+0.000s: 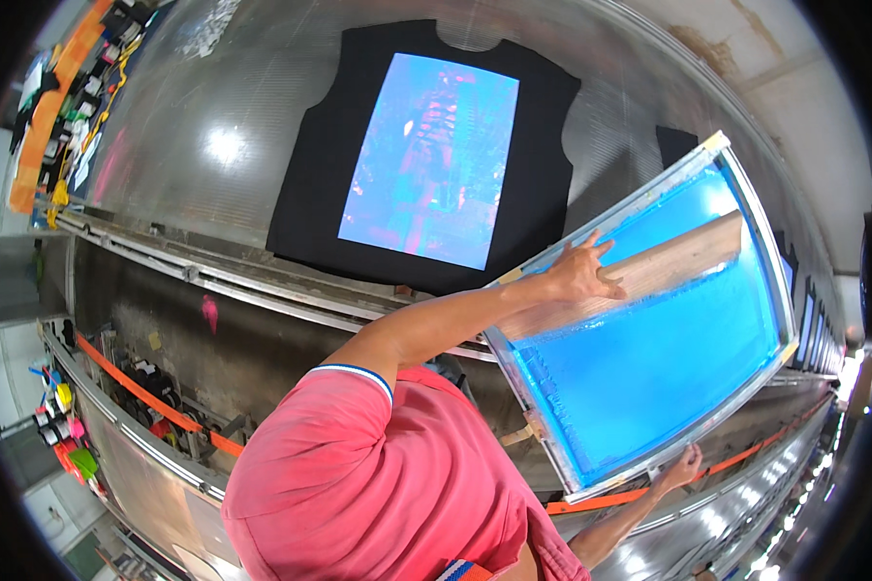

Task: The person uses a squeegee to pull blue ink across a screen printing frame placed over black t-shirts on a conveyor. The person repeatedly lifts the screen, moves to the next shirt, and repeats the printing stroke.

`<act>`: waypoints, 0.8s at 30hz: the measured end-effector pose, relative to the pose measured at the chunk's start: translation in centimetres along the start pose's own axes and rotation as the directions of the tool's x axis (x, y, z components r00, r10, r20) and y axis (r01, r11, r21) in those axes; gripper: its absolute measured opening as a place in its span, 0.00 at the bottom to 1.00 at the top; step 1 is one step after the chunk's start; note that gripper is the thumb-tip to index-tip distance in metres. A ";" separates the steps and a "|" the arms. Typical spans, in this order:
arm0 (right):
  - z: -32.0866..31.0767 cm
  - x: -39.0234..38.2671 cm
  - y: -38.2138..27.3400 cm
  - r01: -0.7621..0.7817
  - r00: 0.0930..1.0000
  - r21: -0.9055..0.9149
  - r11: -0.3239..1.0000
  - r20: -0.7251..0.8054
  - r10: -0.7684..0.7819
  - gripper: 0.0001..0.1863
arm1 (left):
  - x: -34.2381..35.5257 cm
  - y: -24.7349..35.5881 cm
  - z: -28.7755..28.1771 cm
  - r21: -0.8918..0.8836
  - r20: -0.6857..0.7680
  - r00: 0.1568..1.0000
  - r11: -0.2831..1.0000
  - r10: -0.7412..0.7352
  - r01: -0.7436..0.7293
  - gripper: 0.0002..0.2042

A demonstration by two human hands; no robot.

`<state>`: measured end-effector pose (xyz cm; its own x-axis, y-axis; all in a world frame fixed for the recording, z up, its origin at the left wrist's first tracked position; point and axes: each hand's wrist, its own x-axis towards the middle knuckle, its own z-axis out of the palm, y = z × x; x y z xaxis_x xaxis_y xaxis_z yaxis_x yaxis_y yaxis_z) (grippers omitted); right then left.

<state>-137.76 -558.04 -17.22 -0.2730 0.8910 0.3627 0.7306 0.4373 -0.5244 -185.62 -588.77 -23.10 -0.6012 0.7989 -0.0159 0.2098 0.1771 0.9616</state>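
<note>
A framed printing screen (649,387) covered in bright blue ink lies angled at the right, with a long wooden squeegee (688,247) across it. My left hand (579,273) grips the squeegee from above, its fingers spread over the wood. Just beyond the screen's lower edge is my right hand (678,470), fingers loosely bent and apart, with nothing visible in them. Left of the screen, a flat black garment panel (310,194) carries a rectangular light blue and pink print (426,155). What supports the screen is hidden.
The panel lies on a long shiny bench (203,87) with metal rails (213,276) along its near edge. An orange strap (145,387) crosses the dark gap below. Colourful clutter (68,426) sits at the far left; another black piece (678,145) lies behind the screen.
</note>
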 end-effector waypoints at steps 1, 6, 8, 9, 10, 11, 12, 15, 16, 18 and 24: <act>-0.1 -1.7 2.0 -0.038 0.999 0.016 0.999 -0.020 0.038 0.13 | 0.4 0.0 0.0 0.011 0.015 1.000 1.000 -0.026 0.026 0.59; -0.9 -9.3 2.8 -0.243 0.964 0.035 0.969 -0.103 0.245 0.17 | 2.5 -0.7 1.0 -0.145 0.105 0.994 0.989 -0.022 0.038 0.61; -1.0 -11.6 4.2 -0.338 0.934 0.051 0.940 -0.106 0.341 0.18 | 3.4 -0.6 1.2 -0.238 0.163 0.985 0.967 -0.049 0.087 0.60; -1.1 -12.8 4.3 -0.342 0.932 0.008 0.940 -0.128 0.340 0.19 | 3.6 -0.1 1.2 -0.249 0.233 0.971 0.961 -0.059 0.119 0.59; -1.2 -13.7 5.2 -0.360 0.923 0.045 0.932 -0.132 0.363 0.19 | 3.7 0.3 1.1 -0.257 0.303 0.950 0.954 -0.070 0.152 0.59; -1.4 -14.7 5.9 -0.372 0.915 0.081 0.925 -0.137 0.380 0.19 | 3.9 -0.1 1.7 -0.260 0.295 0.953 0.953 -0.073 0.153 0.58; -1.5 -15.5 6.4 -0.385 0.906 0.117 0.915 -0.141 0.399 0.20 | 4.2 -0.5 2.4 -0.261 0.288 0.955 0.953 -0.077 0.155 0.58; -1.5 -17.2 6.0 -0.406 0.893 0.075 0.911 -0.181 0.413 0.20 | 5.0 -1.5 4.1 -0.305 0.298 0.951 0.936 -0.082 0.176 0.57; -1.5 -17.6 5.8 -0.435 0.880 0.097 0.895 -0.165 0.446 0.20 | 5.1 -1.8 4.6 -0.325 0.306 0.949 0.927 -0.083 0.185 0.57; -1.9 -18.1 5.4 -0.488 0.853 0.132 0.863 -0.137 0.504 0.20 | 5.1 -2.3 6.0 -0.322 0.279 0.957 0.931 -0.079 0.171 0.57; -1.9 -20.2 6.7 -0.522 0.799 0.255 0.814 -0.187 0.571 0.18 | 3.7 0.5 7.7 -0.153 0.240 0.965 0.977 -0.106 0.146 0.58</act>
<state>-126.17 -573.34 -26.54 0.3163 0.9391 0.1341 0.5776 -0.0785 -0.8125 -181.81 -581.32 -24.82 -0.4170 0.8902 -0.1832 -0.0005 0.2014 0.9795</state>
